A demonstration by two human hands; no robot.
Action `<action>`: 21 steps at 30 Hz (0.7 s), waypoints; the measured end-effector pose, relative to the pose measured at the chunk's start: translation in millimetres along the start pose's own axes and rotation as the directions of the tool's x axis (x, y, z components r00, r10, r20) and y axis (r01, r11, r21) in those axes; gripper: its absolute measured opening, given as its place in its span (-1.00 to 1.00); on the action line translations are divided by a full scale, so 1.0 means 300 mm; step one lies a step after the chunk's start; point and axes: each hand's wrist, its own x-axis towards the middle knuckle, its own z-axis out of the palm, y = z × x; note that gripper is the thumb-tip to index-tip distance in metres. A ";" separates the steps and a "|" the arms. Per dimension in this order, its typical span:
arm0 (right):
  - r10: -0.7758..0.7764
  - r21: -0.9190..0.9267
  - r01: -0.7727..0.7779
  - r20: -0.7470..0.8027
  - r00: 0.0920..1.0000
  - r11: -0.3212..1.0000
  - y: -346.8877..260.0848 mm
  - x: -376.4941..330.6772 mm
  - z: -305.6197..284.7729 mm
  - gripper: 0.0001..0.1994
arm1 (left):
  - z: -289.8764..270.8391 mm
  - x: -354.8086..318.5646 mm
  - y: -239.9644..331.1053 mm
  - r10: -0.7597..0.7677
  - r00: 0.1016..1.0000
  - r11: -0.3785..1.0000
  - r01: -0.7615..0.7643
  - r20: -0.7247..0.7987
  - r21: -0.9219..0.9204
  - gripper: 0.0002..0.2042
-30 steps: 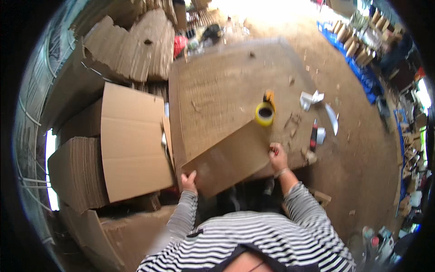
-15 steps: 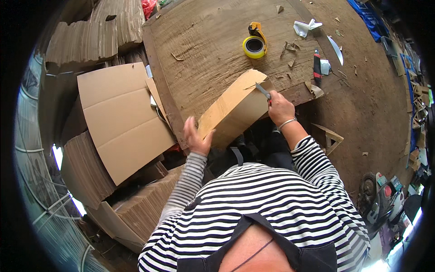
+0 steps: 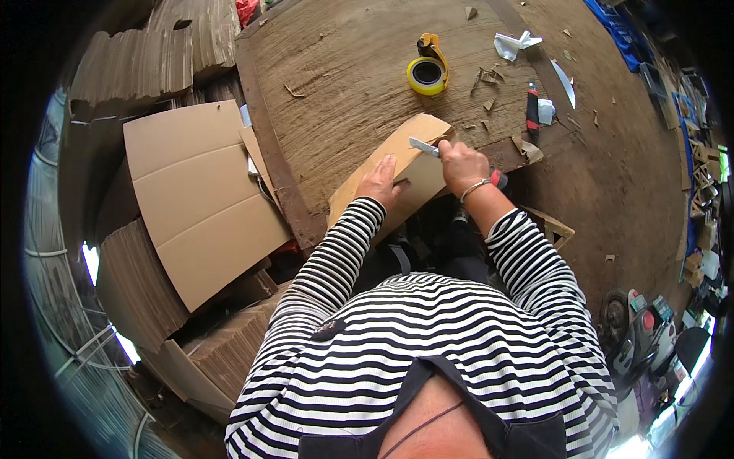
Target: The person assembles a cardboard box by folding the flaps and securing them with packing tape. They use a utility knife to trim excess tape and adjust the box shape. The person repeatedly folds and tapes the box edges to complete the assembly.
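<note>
A long, narrow cardboard box [image 3: 390,216] leans at the near edge of the wooden table, its taped top face turned up. My left hand [image 3: 380,183] lies on that face, fingers stretched flat and thumb out toward the near side. In my right hand [image 3: 464,168] is a utility knife [image 3: 424,147]; the fingers wrap its handle, and the handle's red and black end shows behind the wrist. Its blade points left over the far part of the top face, ahead of my left fingers. Whether the blade touches the cardboard I cannot tell.
On the wooden table [image 3: 344,76] stand a yellow tape dispenser [image 3: 427,74], a second red and black knife [image 3: 533,113], white scraps [image 3: 514,46] and cardboard bits. A flat creased cardboard sheet [image 3: 202,199] and stacks of cardboard [image 3: 145,268] fill the left side.
My left hand has moved from the box's near left end onto its top face. The knife has shifted left, its blade swinging to point left across the box.
</note>
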 end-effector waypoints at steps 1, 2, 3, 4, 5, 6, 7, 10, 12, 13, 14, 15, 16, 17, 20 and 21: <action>-0.025 -0.041 0.024 -0.028 0.999 0.999 0.040 0.014 0.017 -0.89 | -0.004 0.003 0.003 0.002 1.000 1.000 -0.002 0.006 -0.004 -0.31; 0.025 -0.121 -0.035 -0.078 0.997 0.992 0.112 0.033 0.046 -0.90 | -0.006 -0.002 0.001 0.000 1.000 1.000 0.000 -0.002 -0.008 -0.31; 0.093 -0.145 -0.102 -0.071 0.993 0.984 0.199 0.045 0.048 -0.85 | -0.005 -0.012 0.001 -0.004 1.000 1.000 0.004 0.017 -0.003 -0.31; 0.448 0.145 -0.472 0.172 0.877 0.869 0.380 0.071 0.057 -0.82 | -0.014 -0.011 0.005 -0.001 1.000 1.000 0.001 0.020 0.002 -0.31; 0.626 0.140 -0.660 0.224 0.747 0.738 0.447 0.038 -0.063 -0.78 | -0.021 -0.018 -0.007 -0.021 1.000 1.000 0.021 0.014 0.010 -0.31; 0.651 0.097 -0.674 0.190 0.735 0.733 0.531 0.001 -0.084 -0.78 | -0.013 -0.010 -0.008 0.010 1.000 0.998 -0.011 0.011 0.057 -0.31; 0.675 0.042 -0.689 0.163 0.719 0.724 0.579 -0.034 -0.103 -0.77 | 0.000 -0.022 0.005 -0.001 1.000 1.000 0.001 -0.017 -0.005 -0.32; 0.588 0.164 -0.606 0.147 0.795 0.778 0.578 -0.030 -0.054 -0.78 | -0.009 -0.005 0.013 -0.021 0.999 0.999 0.019 -0.049 -0.050 -0.31; 0.464 0.410 -0.460 0.096 0.881 0.788 0.560 -0.010 0.069 -0.79 | -0.022 0.019 0.055 -0.029 0.997 0.999 0.028 -0.072 -0.017 -0.30; 0.411 0.285 -0.418 0.085 0.907 0.863 0.624 0.013 0.205 -0.73 | -0.066 0.067 0.148 0.002 0.999 1.000 -0.003 -0.036 -0.031 -0.32; 0.522 0.418 -0.567 0.229 0.822 0.709 0.746 0.019 0.400 -0.65 | -0.093 0.139 0.255 0.111 0.993 0.994 -0.110 -0.032 0.025 -0.31; 0.536 0.450 -0.644 0.358 0.765 0.619 0.696 0.084 0.401 -0.64 | -0.112 0.170 0.292 0.138 0.990 0.986 -0.133 -0.043 0.102 -0.31; 0.539 0.489 -0.638 0.347 0.768 0.595 0.681 0.131 0.386 -0.67 | -0.123 0.214 0.327 0.228 0.967 0.969 -0.214 -0.115 0.126 -0.37; 0.582 0.550 -0.698 0.409 0.703 0.458 0.734 0.170 0.390 -0.65 | -0.111 0.279 0.351 0.301 0.947 0.948 -0.283 -0.112 0.148 -0.49; 0.599 0.459 -0.688 0.348 0.721 0.562 0.666 0.301 0.234 -0.50 | -0.100 0.354 0.337 0.119 0.991 0.966 -0.128 0.055 0.223 -0.69; 0.616 0.471 -0.698 0.344 0.709 0.540 0.668 0.325 0.153 -0.41 | -0.118 0.344 0.351 0.105 0.993 0.979 -0.114 0.056 0.172 -0.74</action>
